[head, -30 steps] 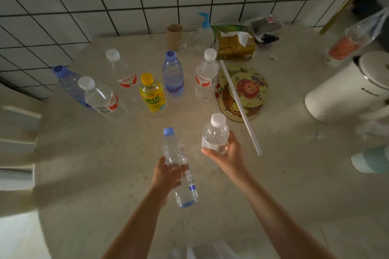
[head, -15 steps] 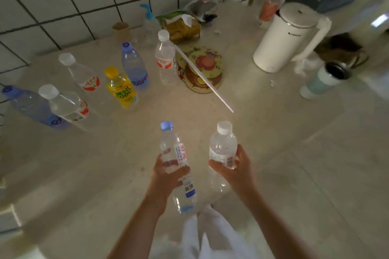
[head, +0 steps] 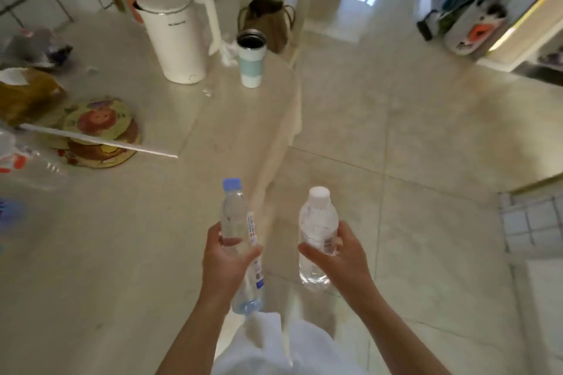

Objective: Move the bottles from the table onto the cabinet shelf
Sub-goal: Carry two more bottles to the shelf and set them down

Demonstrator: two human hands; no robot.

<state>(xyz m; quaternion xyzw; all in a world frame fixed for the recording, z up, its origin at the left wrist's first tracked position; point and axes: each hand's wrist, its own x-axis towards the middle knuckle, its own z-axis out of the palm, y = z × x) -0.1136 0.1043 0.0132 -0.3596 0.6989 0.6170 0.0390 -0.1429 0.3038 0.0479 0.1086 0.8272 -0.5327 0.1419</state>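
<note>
Both bottles have left the tabletop (head: pixel 128 253): left hand (head: pixel 227 262) grips the blue-cap bottle (head: pixel 240 240), right hand (head: pixel 338 256) the white-cap bottle (head: pixel 316 231), upright; no cabinet visible.

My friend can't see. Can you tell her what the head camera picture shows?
A person holds two clear water bottles: the blue-capped bottle in the left hand, the white-capped bottle in the right hand. Left is a table with a white kettle.

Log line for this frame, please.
left hand: grips blue-capped bottle | right hand: grips white-capped bottle | both lifted
</note>
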